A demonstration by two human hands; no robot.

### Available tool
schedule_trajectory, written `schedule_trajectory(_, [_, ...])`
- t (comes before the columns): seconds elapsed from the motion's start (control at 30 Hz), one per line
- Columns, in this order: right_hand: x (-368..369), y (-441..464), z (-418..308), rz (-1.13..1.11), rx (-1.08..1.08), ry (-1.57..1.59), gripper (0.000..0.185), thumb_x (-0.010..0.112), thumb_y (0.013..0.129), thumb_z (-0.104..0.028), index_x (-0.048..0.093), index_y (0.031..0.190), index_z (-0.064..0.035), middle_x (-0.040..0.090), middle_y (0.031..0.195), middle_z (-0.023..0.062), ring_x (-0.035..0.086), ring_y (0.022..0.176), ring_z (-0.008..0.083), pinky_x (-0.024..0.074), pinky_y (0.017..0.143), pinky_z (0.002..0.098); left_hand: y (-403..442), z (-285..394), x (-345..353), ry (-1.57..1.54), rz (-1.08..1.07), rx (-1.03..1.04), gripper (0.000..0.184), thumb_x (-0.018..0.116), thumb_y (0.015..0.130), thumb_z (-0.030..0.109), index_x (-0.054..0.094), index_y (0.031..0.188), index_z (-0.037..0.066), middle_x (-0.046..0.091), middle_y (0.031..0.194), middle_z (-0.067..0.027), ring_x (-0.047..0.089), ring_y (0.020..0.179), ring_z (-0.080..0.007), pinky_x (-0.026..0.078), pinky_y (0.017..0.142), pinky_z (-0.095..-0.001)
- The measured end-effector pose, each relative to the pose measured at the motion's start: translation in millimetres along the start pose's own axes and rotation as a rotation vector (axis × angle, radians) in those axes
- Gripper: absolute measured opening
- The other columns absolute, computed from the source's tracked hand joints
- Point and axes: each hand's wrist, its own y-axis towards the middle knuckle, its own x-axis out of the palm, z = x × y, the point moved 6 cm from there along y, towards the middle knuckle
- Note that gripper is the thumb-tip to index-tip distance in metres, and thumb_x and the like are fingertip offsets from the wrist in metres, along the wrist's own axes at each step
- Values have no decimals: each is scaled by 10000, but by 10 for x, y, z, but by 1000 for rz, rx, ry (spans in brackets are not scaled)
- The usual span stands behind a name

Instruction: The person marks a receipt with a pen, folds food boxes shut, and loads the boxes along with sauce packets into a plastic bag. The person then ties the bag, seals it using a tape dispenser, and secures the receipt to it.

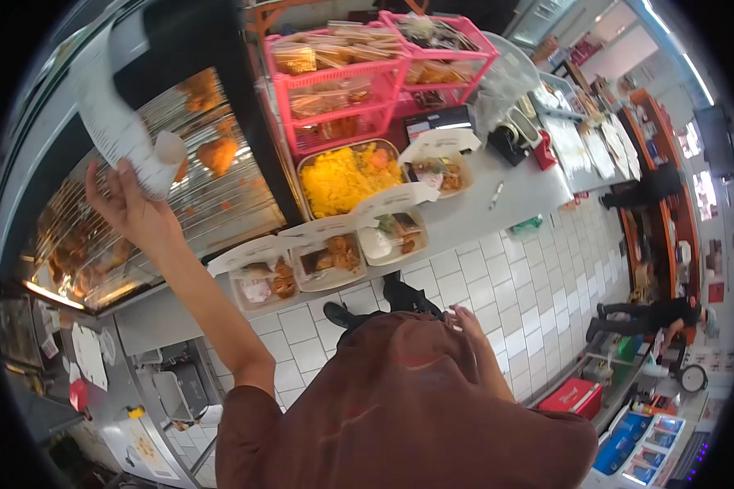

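Observation:
My left hand point(130, 205) reaches up to the glass of a food warmer, its fingers closed on the curled lower end of a long printed receipt point(112, 114). The strip runs up along the glass from my fingers. Behind it, browned fried pieces point(218, 155) lie on the wire rack point(257, 183). My right hand point(466, 323) hangs low beside my brown shirt, fingers loosely apart and holding nothing I can see. Along the counter edge stand open meal boxes with food, such as one box point(328, 261) and another box point(393, 235).
A metal tray of yellow rice point(347, 181) sits behind the boxes. Pink baskets point(338, 98) hold packaged food. A marker point(497, 194) and a tape dispenser point(510, 144) lie farther along the counter point(465, 213). Another person point(648, 318) stands across the tiled floor.

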Motion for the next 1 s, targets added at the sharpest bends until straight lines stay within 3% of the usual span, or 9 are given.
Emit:
schedule_trajectory(0.07, [-50,-147,-120,152,-17,-111,459,609,990,-417,590,1282,-63,705,1135,128,697,1004,239,550,766,354,-100,-6,-1,-128,114,-45,424,663,972,166,441,1333,157,635,1026,-68,617,845,-140,536,639,-253])
schedule_trajectory(0.2, [-722,415,-840,163,-298,-216,377,607,995,-348,638,1213,-42,713,1109,134,703,963,221,549,761,355,-1283,-888,1122,-175,-77,-349,313,648,963,134,535,1256,138,589,929,8,500,644,-61,451,511,-236])
schedule_trajectory(0.23, [-833,596,-1064,184,-374,-291,339,599,998,-307,647,1195,-36,717,1094,140,707,949,231,549,772,358,-1699,-1009,1724,-981,-286,-759,269,606,972,73,590,1231,143,609,965,14,484,618,-58,453,523,-234])
schedule_trajectory(0.27, [-999,781,-1361,247,-537,-450,273,572,995,-215,652,1190,-42,710,1118,144,703,961,263,540,817,361,-2132,-1218,1966,-140,-246,-410,241,579,978,31,642,1188,128,626,1025,5,526,670,-68,483,616,-230])
schedule_trajectory(0.5, [-1700,1693,-3280,508,-1272,-911,408,511,867,47,680,1201,-114,489,1427,184,453,1317,386,435,1012,443,-5015,-2522,3767,122,-900,-702,289,585,954,40,661,1233,48,676,1204,-123,632,1087,-202,507,888,-336])
schedule_trajectory(0.57, [-1960,1958,-3397,462,-1242,-1115,339,554,878,-4,700,1158,-127,515,1401,157,463,1306,376,445,996,438,-5612,-2955,3919,230,-940,-493,324,598,932,35,650,1251,34,667,1207,-158,643,1094,-282,497,925,-373])
schedule_trajectory(0.7, [-2499,1940,-3513,485,-1251,-1194,207,638,887,-132,725,1075,-141,593,1300,92,522,1219,338,462,946,429,-6296,-3307,4000,492,-937,-676,368,624,893,43,646,1260,31,647,1207,-208,612,1109,-389,464,985,-407])
schedule_trajectory(0.9, [-3386,2086,-3234,645,-1039,-830,198,683,920,-162,685,1092,-63,685,1053,64,607,937,237,500,805,351,-6526,-3318,4211,662,-824,-620,387,636,876,33,615,1260,-7,650,1175,-238,614,1106,-400,472,968,-424])
schedule_trajectory(1.0, [-3411,2129,-3145,407,-849,-364,220,659,956,-205,662,1098,-36,667,933,83,611,816,213,493,723,340,-6518,-3228,4352,692,-818,-663,455,651,872,37,558,1316,-6,667,1134,-232,644,1045,-389,491,921,-422])
